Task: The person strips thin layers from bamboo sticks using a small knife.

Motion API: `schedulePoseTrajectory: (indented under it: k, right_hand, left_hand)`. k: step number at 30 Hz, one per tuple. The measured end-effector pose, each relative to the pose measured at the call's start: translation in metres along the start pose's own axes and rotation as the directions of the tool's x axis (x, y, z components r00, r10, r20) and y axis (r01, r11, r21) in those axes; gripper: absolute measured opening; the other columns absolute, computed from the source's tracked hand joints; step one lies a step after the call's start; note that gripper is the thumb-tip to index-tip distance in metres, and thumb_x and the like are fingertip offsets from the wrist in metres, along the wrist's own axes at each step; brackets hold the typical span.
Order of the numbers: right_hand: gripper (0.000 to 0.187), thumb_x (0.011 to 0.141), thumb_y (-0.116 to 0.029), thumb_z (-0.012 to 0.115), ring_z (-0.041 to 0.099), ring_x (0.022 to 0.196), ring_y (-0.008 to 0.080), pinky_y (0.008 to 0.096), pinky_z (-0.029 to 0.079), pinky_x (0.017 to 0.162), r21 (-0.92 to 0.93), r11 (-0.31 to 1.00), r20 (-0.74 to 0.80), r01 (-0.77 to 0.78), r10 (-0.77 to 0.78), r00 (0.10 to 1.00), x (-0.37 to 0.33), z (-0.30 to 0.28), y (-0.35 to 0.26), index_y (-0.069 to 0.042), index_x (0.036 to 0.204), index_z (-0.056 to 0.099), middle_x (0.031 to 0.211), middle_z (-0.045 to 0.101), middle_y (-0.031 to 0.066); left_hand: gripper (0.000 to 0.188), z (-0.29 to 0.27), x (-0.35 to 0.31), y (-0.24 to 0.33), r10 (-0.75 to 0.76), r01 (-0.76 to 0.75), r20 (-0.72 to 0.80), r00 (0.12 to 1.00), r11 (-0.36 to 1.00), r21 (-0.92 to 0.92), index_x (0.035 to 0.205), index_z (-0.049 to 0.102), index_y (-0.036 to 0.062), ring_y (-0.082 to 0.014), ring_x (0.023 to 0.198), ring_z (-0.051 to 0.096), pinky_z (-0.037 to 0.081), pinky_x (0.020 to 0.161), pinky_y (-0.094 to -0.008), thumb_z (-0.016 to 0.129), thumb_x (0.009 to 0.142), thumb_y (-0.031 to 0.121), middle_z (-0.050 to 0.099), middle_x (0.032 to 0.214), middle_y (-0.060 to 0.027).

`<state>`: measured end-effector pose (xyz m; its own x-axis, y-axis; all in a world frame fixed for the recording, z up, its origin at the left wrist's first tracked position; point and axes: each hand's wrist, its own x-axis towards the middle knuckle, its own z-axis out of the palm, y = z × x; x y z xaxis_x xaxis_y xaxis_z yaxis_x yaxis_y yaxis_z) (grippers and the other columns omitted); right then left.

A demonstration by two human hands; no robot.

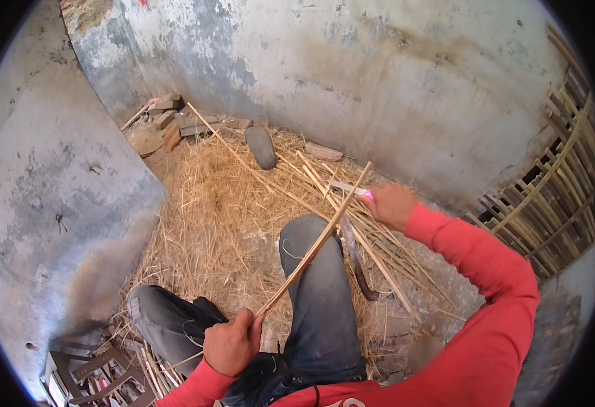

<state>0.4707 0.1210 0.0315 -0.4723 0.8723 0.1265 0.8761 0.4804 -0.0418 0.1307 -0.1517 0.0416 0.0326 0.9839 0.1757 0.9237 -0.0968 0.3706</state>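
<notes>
1. My left hand point(231, 344) is closed around the near end of a thin bamboo strip point(314, 244) that slants across my raised knee.
2. My right hand point(392, 205) grips a small pink-handled knife point(351, 189) at the strip's far end.
3. The strip looks light, stiff and splintery; I judge the near end the safest hold.
4. Straw point(209, 217) covers the floor, between stained plaster walls point(351, 74).

- bamboo strip point(314, 245): pale tan
- knife point(349, 188): pink handle, silvery blade
- sleeves point(487, 264): bright red
- jeans point(318, 292): faded grey-blue
- straw point(209, 217): golden yellow
- wall point(379, 74): blotchy grey, brown stains
- stone point(261, 146): dark grey
</notes>
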Motion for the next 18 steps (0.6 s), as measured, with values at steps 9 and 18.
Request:
schedulePoseTrajectory:
  k: [9,18]
  right_hand:
    - [0.047,0.104,-0.042,0.051,0.066,0.066,0.0432,0.0553,0.053,0.071,0.341,0.94,0.147,-0.01,-0.043,0.988,-0.065,-0.005,-0.102,0.0,0.091,0.066,0.067,0.064,0.0255]
    - [0.05,0.106,-0.047,0.043,0.067,0.065,0.0352,0.051,0.053,0.061,0.054,0.997,-0.111,-0.047,0.053,0.992,-0.003,0.016,0.003,-0.006,0.092,0.068,0.067,0.066,0.0188]
  left_hand:
    - [0.023,0.005,-0.005,-0.008,0.008,-0.008,-0.043,0.999,1.0,0.003,0.084,0.056,0.0098,-0.0351,0.05,0.062,0.047,0.047,-0.0452,0.074,0.09,0.022,0.06,0.059,-0.0128]
    - [0.023,0.007,-0.009,-0.019,0.092,-0.093,-0.059,0.994,0.995,-0.02,0.081,0.055,0.0092,-0.0336,0.052,0.061,0.046,0.048,-0.0435,0.077,0.086,0.017,0.06,0.06,-0.0116]
